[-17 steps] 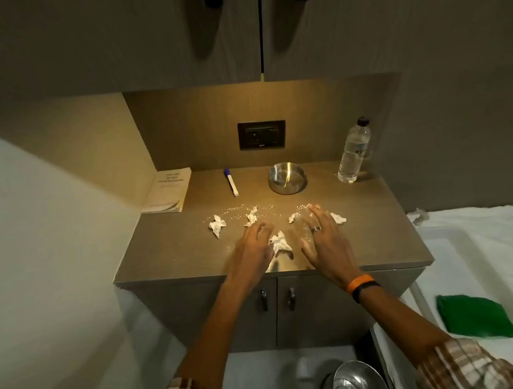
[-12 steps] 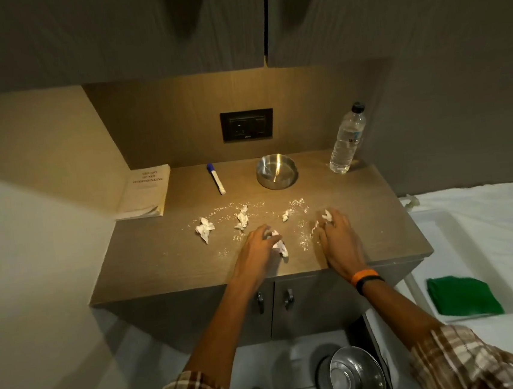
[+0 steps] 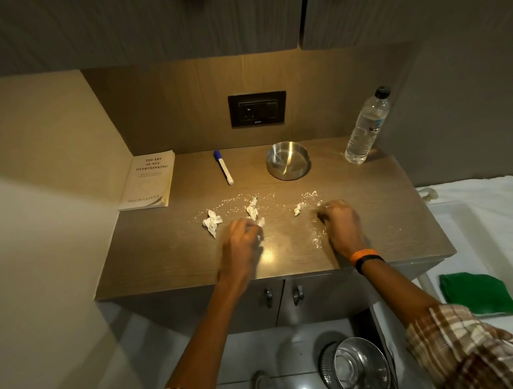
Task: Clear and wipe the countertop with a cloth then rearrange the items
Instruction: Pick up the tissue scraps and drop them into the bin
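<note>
On the brown countertop [image 3: 167, 259] lie crumpled white paper scraps and scattered white crumbs [image 3: 234, 201]. My left hand [image 3: 242, 242] is closed on one paper scrap, a bit of white showing at its fingertips. My right hand [image 3: 341, 222] is closed over another scrap near the middle right; the paper itself is hidden. Loose scraps remain at the left [image 3: 211, 222], centre [image 3: 252, 209] and a small one [image 3: 297, 210] between my hands. A folded green cloth [image 3: 478, 297] lies on the white surface at the right, away from both hands.
Along the back of the counter stand a book [image 3: 150, 181], a blue-capped marker [image 3: 224, 171], a steel bowl [image 3: 288, 164] and a water bottle [image 3: 367, 125]. A metal bin [image 3: 359, 369] sits on the floor below. Upper cabinets hang overhead.
Both hands went from flat and open on the counter to closed over paper scraps. The scrap at the right edge and the one between my hands are now inside my fists.
</note>
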